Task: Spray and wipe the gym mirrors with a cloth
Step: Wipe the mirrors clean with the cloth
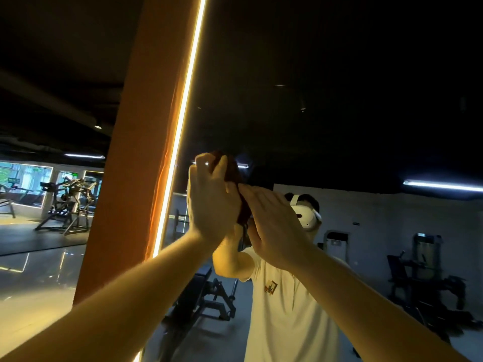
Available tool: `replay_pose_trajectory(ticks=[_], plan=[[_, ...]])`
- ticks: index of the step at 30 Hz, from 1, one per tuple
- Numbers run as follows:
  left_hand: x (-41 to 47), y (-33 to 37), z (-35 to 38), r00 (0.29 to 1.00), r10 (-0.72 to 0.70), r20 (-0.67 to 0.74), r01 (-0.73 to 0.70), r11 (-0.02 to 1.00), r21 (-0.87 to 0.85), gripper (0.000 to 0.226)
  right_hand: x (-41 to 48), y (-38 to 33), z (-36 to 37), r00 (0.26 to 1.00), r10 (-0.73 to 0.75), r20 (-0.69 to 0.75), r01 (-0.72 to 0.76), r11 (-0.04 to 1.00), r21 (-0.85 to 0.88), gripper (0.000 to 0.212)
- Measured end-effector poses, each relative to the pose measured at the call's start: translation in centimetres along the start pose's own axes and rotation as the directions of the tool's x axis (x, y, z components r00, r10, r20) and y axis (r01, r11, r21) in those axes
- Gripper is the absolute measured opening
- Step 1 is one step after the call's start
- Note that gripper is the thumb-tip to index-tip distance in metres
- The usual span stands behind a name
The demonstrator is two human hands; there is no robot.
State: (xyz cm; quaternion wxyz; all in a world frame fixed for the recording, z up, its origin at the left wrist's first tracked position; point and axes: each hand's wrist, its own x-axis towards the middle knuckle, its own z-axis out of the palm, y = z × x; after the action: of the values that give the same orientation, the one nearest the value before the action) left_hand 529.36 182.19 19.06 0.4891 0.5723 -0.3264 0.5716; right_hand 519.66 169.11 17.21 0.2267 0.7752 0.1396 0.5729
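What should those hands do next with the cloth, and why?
Probably spread the cloth flat and sweep it rightward over the mirror. The left hand grips it bunched, the right hand rests straight fingers on it, both raised beside the lit strip at the mirror's left edge; most glass lies to the right.

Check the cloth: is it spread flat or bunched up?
Bunched: the dark red cloth sits as a wad between the left hand and right hand.
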Motion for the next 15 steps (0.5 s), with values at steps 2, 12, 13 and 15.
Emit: replay_pose_trajectory(ticks=[2, 12, 13, 15], plan=[[-2.1, 0.5, 0.1, 0.998, 0.038, 0.041, -0.034, 0.995, -0.098, 0.047, -0.1, 0.0, 0.3, 0.999, 0.01, -0.03, -0.009, 0.999, 0.037, 0.049], [1.8, -3.6, -2.2, 0.965, 0.201, 0.171, -0.204, 0.979, -0.001, 0.031, 0.6, 0.0, -1.4, 0.996, 0.084, 0.015, -0.085, 0.991, 0.102, 0.056], [3.2, -3.9, -2.1, 0.98, 0.153, 0.126, -0.157, 0.987, 0.021, 0.035, 0.4, 0.3, -1.7, 0.997, 0.077, 0.03, -0.079, 0.993, 0.092, 0.058], [4.4, -3.6, -1.3, 0.998, 0.036, 0.045, -0.037, 0.999, 0.017, 0.045, -0.1, 0.7, -2.4, 0.995, 0.086, 0.044, -0.09, 0.99, 0.106, 0.055]])
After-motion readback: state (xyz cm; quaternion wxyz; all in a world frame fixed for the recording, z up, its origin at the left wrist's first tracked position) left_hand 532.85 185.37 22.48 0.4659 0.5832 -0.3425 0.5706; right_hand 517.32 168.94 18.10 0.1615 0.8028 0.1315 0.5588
